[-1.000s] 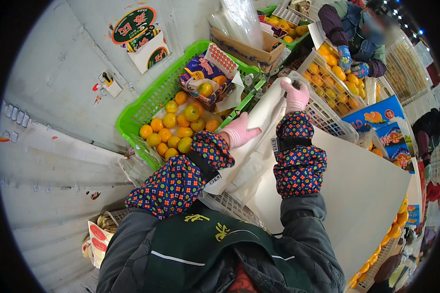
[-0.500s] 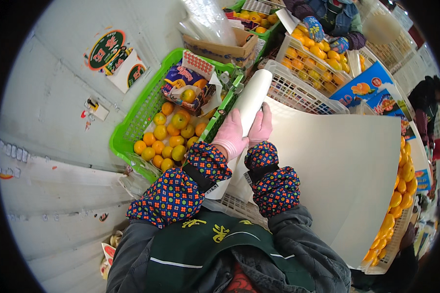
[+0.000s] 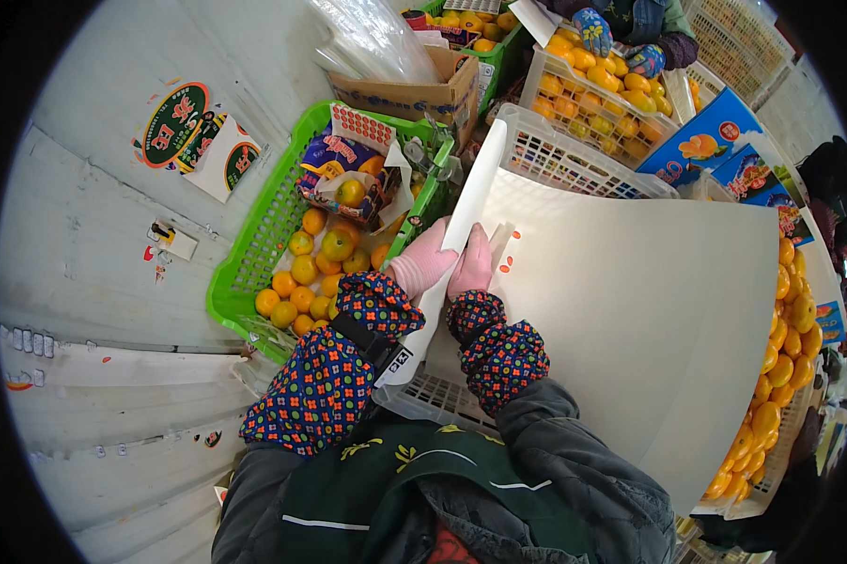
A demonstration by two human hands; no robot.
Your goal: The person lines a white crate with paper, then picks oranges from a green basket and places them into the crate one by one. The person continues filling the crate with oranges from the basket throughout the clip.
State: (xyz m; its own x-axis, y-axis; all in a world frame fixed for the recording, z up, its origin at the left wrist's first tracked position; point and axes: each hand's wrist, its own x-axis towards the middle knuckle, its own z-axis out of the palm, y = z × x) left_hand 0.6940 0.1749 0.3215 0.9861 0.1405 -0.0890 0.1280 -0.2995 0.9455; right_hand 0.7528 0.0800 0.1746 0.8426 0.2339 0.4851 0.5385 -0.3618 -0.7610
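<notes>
White crate (image 3: 574, 155): both hands (image 3: 447, 263) grip white sheet (image 3: 630, 310).

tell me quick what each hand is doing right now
Left hand: pink glove, fingers closed on the folded edge of the white sheet.
Right hand: pink glove, laid flat against the same sheet beside the fold; a grip cannot be told.

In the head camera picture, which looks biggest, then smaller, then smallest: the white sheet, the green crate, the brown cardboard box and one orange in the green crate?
1. White sheet, held by the left hand and right hand
2. Green crate
3. Brown cardboard box
4. One orange
The sheet lies nearer the camera, which enlarges it somewhat.
</notes>
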